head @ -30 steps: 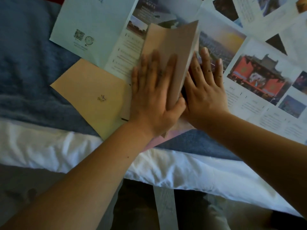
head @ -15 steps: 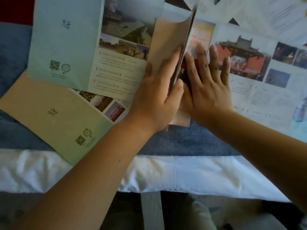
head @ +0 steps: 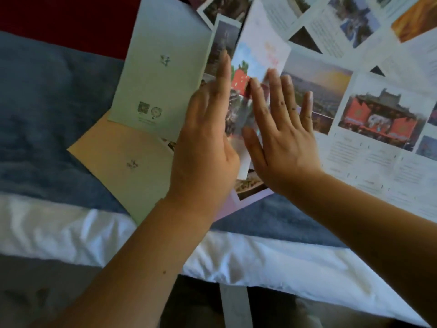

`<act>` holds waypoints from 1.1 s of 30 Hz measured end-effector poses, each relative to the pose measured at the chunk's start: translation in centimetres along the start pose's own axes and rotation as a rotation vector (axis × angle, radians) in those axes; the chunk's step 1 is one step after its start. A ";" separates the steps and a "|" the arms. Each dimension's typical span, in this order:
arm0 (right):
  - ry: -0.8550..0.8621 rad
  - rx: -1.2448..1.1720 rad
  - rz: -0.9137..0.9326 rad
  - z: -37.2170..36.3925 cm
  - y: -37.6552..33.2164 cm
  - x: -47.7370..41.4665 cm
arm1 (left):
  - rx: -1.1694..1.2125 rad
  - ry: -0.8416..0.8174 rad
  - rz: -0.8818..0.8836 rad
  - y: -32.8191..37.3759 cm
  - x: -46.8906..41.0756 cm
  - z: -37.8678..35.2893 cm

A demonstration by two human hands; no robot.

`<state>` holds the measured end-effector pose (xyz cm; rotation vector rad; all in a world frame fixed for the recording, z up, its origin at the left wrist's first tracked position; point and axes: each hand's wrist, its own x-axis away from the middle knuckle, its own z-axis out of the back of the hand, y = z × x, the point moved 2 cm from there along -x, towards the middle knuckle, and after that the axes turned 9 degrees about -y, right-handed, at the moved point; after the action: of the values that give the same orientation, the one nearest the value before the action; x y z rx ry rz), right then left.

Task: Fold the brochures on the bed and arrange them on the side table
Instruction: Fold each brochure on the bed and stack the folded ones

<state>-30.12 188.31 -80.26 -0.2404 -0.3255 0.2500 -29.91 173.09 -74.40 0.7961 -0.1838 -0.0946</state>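
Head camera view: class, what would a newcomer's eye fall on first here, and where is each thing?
First, the two flat hands at centre: the left hand and right hand flank a half-raised brochure panel. Next, the red building photo on the open brochure to the right, then the pale green brochure overlapping a tan brochure on the blue blanket at left.
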 end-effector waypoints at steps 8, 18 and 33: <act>-0.100 0.048 0.086 -1.4 -4.1 -2.5 | -0.444 0.130 0.122 -4.7 -0.1 1.2; -0.080 0.054 0.107 -2.2 -5.7 -3.8 | -0.568 0.017 0.128 -7.8 -1.3 1.8; -0.132 0.046 0.150 -3.0 -10.7 -7.2 | -0.613 -0.008 0.235 -13.7 -0.7 4.0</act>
<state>-33.57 175.69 -82.20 -0.2030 -0.4324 0.4223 -31.61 160.84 -81.62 0.1602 -0.2388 0.0680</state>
